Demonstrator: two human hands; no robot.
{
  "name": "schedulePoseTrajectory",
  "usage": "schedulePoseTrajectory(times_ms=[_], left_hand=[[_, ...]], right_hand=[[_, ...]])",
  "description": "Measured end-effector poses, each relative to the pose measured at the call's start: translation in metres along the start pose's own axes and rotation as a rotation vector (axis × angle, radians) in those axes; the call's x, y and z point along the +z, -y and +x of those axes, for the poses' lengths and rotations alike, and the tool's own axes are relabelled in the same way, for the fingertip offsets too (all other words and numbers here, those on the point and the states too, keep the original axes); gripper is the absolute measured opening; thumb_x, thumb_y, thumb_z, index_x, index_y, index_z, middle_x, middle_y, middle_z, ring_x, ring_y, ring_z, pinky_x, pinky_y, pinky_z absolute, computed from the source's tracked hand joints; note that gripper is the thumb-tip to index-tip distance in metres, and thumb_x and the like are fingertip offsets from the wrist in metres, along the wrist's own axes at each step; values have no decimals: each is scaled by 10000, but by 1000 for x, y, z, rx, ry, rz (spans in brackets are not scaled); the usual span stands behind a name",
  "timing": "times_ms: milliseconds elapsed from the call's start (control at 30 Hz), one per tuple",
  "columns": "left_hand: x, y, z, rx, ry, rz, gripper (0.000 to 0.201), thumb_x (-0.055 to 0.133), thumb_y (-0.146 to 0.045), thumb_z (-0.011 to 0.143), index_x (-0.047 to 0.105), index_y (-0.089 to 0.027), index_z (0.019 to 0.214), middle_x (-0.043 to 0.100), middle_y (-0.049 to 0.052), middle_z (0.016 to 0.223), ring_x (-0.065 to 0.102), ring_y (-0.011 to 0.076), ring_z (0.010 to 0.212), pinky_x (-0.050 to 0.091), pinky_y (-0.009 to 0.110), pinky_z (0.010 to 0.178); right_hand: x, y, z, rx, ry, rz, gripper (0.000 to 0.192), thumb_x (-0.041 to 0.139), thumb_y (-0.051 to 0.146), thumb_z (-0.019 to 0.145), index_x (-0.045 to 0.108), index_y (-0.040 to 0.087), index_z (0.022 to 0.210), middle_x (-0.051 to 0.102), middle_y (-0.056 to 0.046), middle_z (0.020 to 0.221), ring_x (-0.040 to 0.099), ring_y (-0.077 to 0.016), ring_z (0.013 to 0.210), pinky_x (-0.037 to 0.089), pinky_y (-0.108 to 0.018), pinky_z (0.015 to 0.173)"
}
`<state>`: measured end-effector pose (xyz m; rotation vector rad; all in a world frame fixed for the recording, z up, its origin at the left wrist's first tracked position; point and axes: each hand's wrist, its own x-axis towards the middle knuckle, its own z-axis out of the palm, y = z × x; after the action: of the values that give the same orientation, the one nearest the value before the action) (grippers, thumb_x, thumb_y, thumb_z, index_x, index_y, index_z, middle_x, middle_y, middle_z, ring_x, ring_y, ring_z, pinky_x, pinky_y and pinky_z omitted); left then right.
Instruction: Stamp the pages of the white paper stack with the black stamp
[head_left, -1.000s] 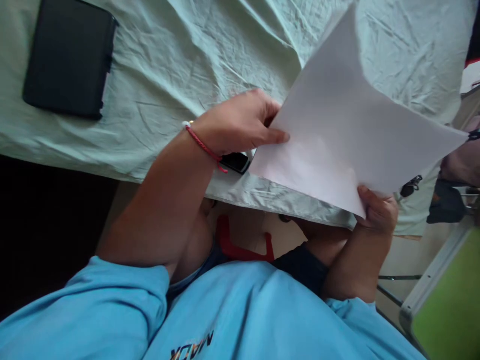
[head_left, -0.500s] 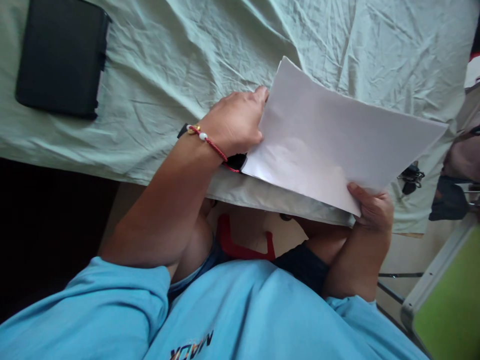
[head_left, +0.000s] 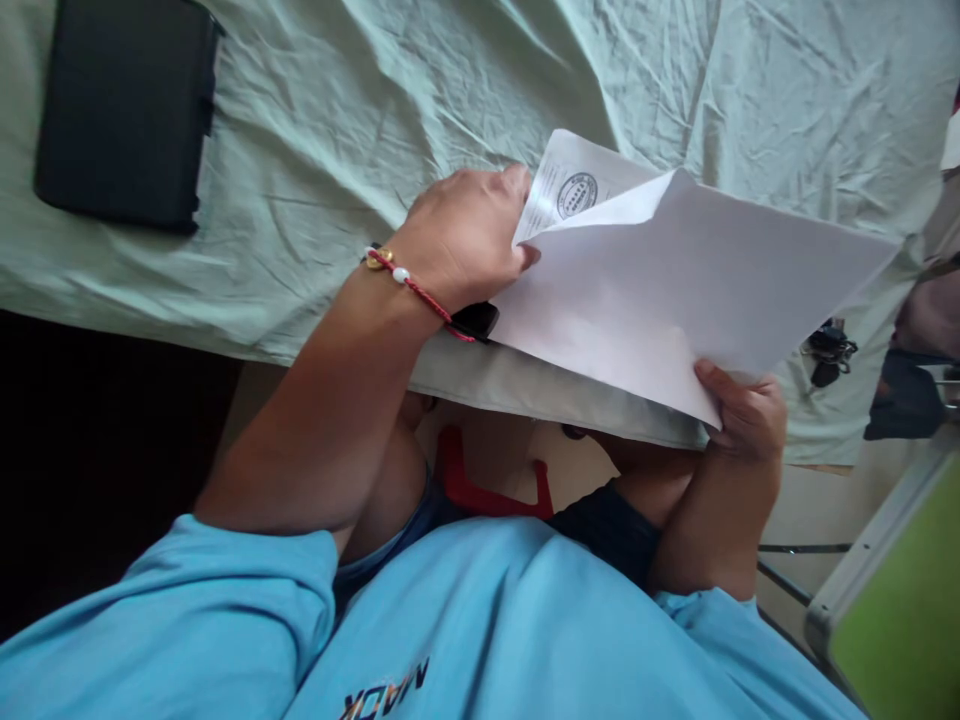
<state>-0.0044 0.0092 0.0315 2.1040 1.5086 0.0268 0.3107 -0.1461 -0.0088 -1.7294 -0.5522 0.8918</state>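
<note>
The paper is over the cloth, close to its near edge. The left hand seems to pinch the paper's left side; the right hand grips the near right corner. Probably it is light, floppy, easily creased; edges are safest hold.

The white rectangular paper sheet on top looks thin, smooth and mostly matt; the printed paper with a round dark stamp beneath it looks smooth too. Under both spreads pale green woven cloth, dull and rough with creases. The black rectangular case seems matt plastic. On a red braided cord bracelet, a round white bead is glossy and a gold-coloured charm shines like metal. The light-blue T-shirt is soft, matt fabric
</note>
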Motion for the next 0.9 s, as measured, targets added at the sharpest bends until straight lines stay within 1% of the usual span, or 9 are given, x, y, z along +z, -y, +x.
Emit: schedulePoseTrajectory(times_ms=[67,200,333,433,567,667,733,800,900], left_hand=[[0,0,0,-14,-4,11,575,592,-328,961,608,-191,1519,818,133,1163,717,407,1245,540,509,1050],[2,-1,-2,-40,5,6,633,571,-323,934,579,-258,1563,815,124,1195,685,419,1319,520,544,1103],[7,1,-5,-74,-18,-31,626,552,-408,944,581,-289,1557,786,134,1307,660,413,1350,490,534,1143],[15,3,-5,-73,-64,-33,620,529,-481,949,610,-254,1521,758,176,1367,660,435,1327,484,550,1134],[26,5,-5,-50,-114,-69,628,477,-550,957,652,-226,1466,749,219,1346,671,470,1271,483,592,1084],[32,2,-8,-50,-127,-73,639,393,-565,984,635,-234,1475,744,188,1387,633,457,1311,443,602,1099],[32,-1,-12,-67,-114,-110,651,367,-583,990,604,-259,1502,749,131,1409,580,419,1375,400,578,1140],[30,-2,-14,-71,-108,-139,664,339,-614,1001,590,-282,1519,754,88,1404,555,386,1387,387,558,1148],[26,0,-12,-61,-111,-132,666,373,-629,994,617,-275,1503,751,102,1395,590,397,1331,414,566,1119]], right_hand=[[2,0,0,-5,0,4,465,1059,293,488,812,174,864,811,-39,893,758,-165,807,654,-258,754],[3,1,0,-10,-2,6,468,1062,289,466,814,175,846,818,-37,922,745,-145,786,645,-229,732],[4,2,-2,2,-14,1,474,1064,284,460,812,173,846,817,-30,912,743,-140,770,640,-215,708],[4,2,-3,10,-10,0,486,1065,287,460,810,173,857,821,-33,935,746,-145,779,643,-220,711],[2,2,-2,19,-10,0,480,1061,279,465,809,166,857,826,-43,967,747,-147,786,647,-223,729],[1,1,0,22,-5,9,480,1059,275,468,813,177,869,826,-32,956,749,-156,791,655,-238,739],[1,1,1,13,1,21,484,1060,273,472,813,188,879,823,-23,939,754,-162,806,660,-247,752],[1,1,1,1,0,29,494,1061,270,473,811,186,890,822,-27,937,758,-167,816,661,-253,766],[1,0,2,-13,-17,28,509,1057,264,482,806,168,915,821,-47,943,755,-169,801,655,-259,751]])
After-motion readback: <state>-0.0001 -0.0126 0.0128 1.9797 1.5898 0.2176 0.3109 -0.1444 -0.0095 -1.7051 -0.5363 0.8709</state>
